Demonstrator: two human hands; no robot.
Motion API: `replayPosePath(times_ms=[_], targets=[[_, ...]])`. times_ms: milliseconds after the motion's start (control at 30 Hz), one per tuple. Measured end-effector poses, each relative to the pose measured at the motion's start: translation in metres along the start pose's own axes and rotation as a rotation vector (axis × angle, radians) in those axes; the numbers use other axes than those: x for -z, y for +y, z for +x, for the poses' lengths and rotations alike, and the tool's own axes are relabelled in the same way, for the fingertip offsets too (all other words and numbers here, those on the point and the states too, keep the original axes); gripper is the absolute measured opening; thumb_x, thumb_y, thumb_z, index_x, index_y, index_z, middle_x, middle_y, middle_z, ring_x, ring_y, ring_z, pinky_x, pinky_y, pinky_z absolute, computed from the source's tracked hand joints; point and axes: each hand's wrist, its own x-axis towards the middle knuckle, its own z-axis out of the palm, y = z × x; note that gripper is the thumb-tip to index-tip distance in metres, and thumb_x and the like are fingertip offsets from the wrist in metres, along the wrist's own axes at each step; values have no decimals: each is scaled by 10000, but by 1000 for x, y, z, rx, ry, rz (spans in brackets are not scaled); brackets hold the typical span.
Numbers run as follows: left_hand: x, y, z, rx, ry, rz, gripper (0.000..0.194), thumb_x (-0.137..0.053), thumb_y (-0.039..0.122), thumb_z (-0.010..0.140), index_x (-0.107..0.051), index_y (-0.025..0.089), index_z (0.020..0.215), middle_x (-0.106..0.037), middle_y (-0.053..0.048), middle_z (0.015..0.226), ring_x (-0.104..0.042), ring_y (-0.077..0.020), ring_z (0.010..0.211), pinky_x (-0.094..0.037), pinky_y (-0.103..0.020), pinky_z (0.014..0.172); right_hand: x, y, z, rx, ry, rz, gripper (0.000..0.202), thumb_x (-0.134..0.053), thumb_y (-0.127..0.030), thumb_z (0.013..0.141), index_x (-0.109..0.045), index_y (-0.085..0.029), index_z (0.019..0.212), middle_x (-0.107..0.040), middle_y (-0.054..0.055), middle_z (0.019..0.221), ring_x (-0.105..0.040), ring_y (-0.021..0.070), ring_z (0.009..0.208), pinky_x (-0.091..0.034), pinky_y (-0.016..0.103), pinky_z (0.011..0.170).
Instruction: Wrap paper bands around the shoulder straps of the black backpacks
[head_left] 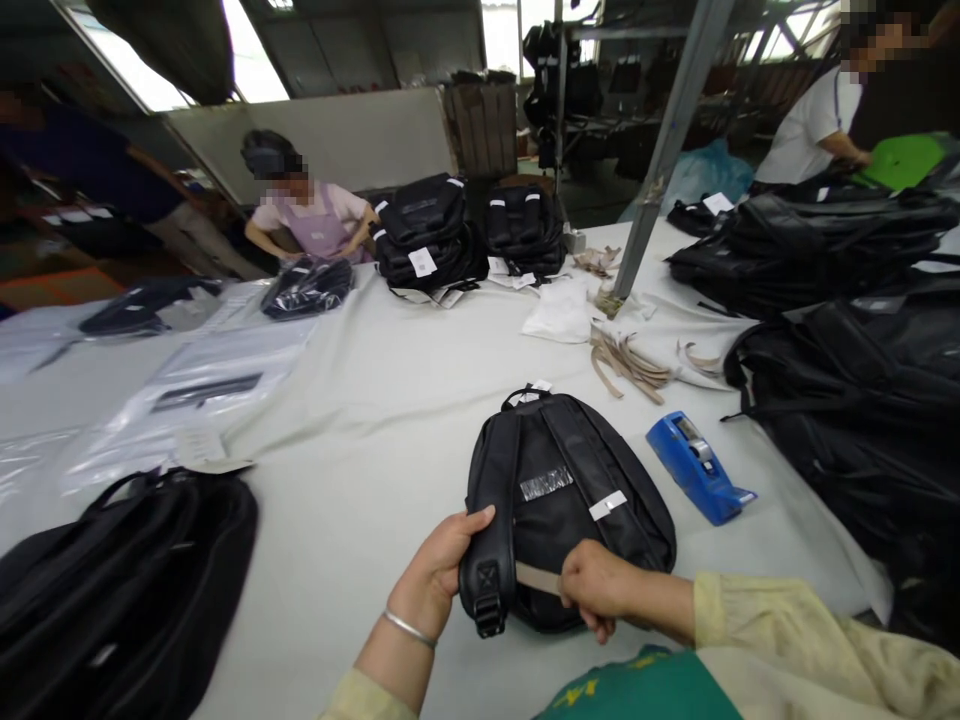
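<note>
A black backpack (540, 530) lies with its straps up on the white table, and a white label is on its right strap. My left hand (444, 548) grips the left strap near its buckle, thumb on top. A tan strip (538, 578) runs across the lower part of the backpack, and my right hand (600, 585) is closed on its right end. The strip's left end goes out of sight at the left strap. To the right of the backpack lies a blue tape dispenser (697, 467).
Black bags (862, 400) are piled at the right, and more (127, 590) lie at the lower left. Tan strips (630, 365) lie beside a metal post (667, 150). Clear plastic bags (202, 385) cover the left side. A person (319, 215) handles a wrapped bag across the table.
</note>
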Motion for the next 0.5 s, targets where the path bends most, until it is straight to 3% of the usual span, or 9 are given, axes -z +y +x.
replayPosePath(times_ms=[133,233,367,500], targets=[[-3,-3,-11,-30,66,108,203,-735,223,734,-666,59,831,-732,-147,706,-684,-236,599,-577,-363,634,-39,-21,36,6,-220,-31,227,-501,-172,764,-514,-172,538,-501,12,364,-466,147,276,-380,247,295],[-9,-12,-14,-42,73,138,277,-745,278,728,-660,64,882,-724,-151,680,-688,-274,588,-573,-410,617,-51,-30,65,205,-221,278,316,-466,-308,846,-550,-165,577,-480,12,366,-447,130,302,-347,225,282],[-15,-24,-14,-124,97,159,426,-744,311,735,-614,68,1060,-722,-145,693,-694,-288,577,-570,-412,602,-38,-28,82,321,-323,592,305,-551,-441,805,-609,-149,737,-487,-21,391,-394,103,311,-301,203,289],[-20,-31,-15,-183,126,190,592,-738,293,743,-508,117,1260,-732,-132,844,-695,-262,588,-573,-386,594,-15,-14,83,348,-546,740,234,-643,-328,675,-609,-141,812,-534,-32,482,-427,90,373,-348,201,365]])
